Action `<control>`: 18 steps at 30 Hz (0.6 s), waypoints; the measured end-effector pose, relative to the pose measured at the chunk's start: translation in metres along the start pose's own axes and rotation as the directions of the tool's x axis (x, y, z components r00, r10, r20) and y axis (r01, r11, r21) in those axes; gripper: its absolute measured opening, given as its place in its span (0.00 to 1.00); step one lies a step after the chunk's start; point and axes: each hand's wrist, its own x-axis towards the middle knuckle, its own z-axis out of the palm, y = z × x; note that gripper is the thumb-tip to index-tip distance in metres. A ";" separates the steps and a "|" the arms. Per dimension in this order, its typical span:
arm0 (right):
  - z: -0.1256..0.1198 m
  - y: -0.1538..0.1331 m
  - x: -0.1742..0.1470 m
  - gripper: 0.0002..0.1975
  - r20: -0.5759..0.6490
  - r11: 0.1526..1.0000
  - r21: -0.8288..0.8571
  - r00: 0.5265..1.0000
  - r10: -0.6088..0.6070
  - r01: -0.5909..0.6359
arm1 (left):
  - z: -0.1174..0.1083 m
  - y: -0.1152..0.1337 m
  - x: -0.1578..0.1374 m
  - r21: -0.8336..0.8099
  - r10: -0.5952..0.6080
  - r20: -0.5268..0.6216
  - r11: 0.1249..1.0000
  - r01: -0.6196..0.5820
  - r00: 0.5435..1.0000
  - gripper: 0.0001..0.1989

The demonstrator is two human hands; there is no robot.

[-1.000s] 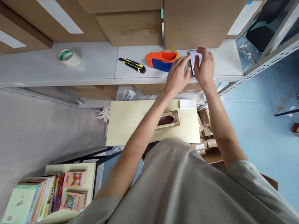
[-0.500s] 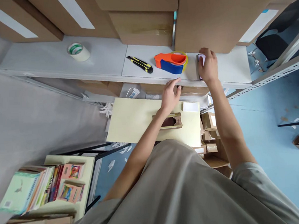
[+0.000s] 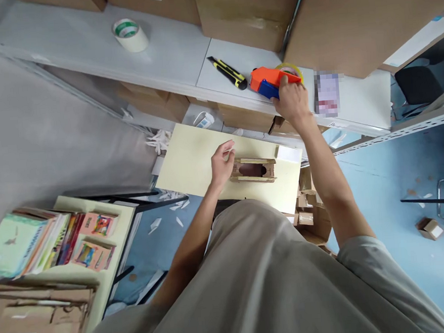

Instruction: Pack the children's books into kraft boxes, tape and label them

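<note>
My right hand (image 3: 292,98) is closed on an orange and blue tape dispenser (image 3: 267,79), which sits on the grey shelf and carries a yellowish tape roll. A black and yellow utility knife (image 3: 227,72) lies just left of it. To the right of my hand is a phone (image 3: 327,94) with its screen blurred out. Above the pale yellow table, my left hand (image 3: 222,162) is held with loosely bent fingers, thumb apart, nothing in it. Close to its right lies a small open cardboard box (image 3: 271,169) on the tabletop.
A roll of white tape (image 3: 132,37) stands on the shelf (image 3: 172,51) at left, large cardboard boxes (image 3: 245,15) behind. A white label stack (image 3: 288,153) lies on the table (image 3: 191,158). Books (image 3: 33,240) fill a rack at lower left; small cartons (image 3: 306,218) are below the table.
My right hand has left the phone, moved left and taken hold of the tape dispenser. My left hand has drawn back from the shelf edge to above the table. The view has shifted.
</note>
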 end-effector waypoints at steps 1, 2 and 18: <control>-0.005 -0.006 -0.018 0.34 0.041 1.000 -0.020 0.999 0.005 -0.005 | -0.005 -0.004 -0.010 -0.030 -0.023 -0.008 0.999 0.023 1.000 0.17; -0.010 -0.013 -0.039 0.36 0.092 0.999 -0.039 0.996 0.006 -0.002 | -0.009 -0.007 -0.019 -0.065 -0.033 -0.015 0.997 0.032 0.999 0.18; -0.047 -0.100 -0.210 0.30 0.468 0.964 0.060 0.845 -0.257 0.260 | -0.081 0.036 -0.069 -0.147 0.205 0.065 0.970 -0.194 0.977 0.41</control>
